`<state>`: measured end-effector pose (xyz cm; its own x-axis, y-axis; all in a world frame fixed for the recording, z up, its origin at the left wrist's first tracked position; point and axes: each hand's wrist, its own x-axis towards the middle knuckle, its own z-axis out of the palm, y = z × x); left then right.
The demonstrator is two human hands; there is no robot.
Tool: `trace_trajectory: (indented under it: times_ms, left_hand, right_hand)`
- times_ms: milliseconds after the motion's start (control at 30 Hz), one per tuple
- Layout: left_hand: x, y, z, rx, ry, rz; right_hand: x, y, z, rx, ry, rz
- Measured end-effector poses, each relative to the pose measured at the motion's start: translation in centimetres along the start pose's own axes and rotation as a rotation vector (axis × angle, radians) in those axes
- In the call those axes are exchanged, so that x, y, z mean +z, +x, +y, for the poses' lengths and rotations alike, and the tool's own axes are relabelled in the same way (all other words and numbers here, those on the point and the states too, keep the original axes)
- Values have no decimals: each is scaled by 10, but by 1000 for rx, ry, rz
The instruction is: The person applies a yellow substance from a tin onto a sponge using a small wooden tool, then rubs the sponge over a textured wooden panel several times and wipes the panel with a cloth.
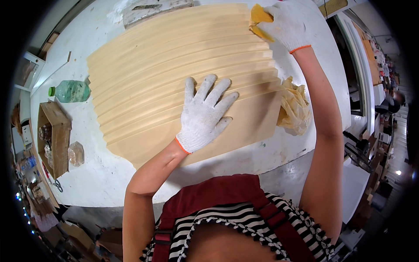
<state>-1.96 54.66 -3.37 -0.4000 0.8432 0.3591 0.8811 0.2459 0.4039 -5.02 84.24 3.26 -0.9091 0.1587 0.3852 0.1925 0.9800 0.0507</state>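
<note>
A pale wooden panel with several stepped slats [166,70] lies flat on a white worktable [96,174]. My left hand [204,112], in a white knit glove, rests flat with spread fingers on the panel's near right part. My right hand [284,24], also gloved, reaches to the panel's far right corner and grips a folded yellow sanding sheet [259,18] pressed against the slat edge.
A crumpled yellowish cloth [295,108] lies beside the panel's right edge. At the left stand a green plastic bottle [70,91] lying on its side, an open cardboard box [53,137] and a small clear bag [75,153]. A dusty board [152,9] sits at the far edge.
</note>
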Motion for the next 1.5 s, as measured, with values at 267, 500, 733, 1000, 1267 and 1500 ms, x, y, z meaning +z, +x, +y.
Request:
trace_trajectory:
  times_ms: [267,500,733,1000,1267,1500]
  left_hand:
    - [-1,1,1,-6,-7,-10]
    - [0,-2,-1,-7,-8,3]
    - [0,0,-2,-3,-19,0]
    - [-1,-6,0,-30,-14,1]
    - [-5,-4,6,-163,-540,193]
    - [-6,38,55,-225,-875,279]
  right_hand:
    - [3,8,-9,-59,-39,9]
    - [-8,10,-12,-43,-56,-35]
    - [-10,15,-19,-23,-120,-131]
    - [-61,-13,28,-40,78,-73]
    - [-79,-98,4,504,1667,-160]
    - [-100,-139,-62,581,1524,-285]
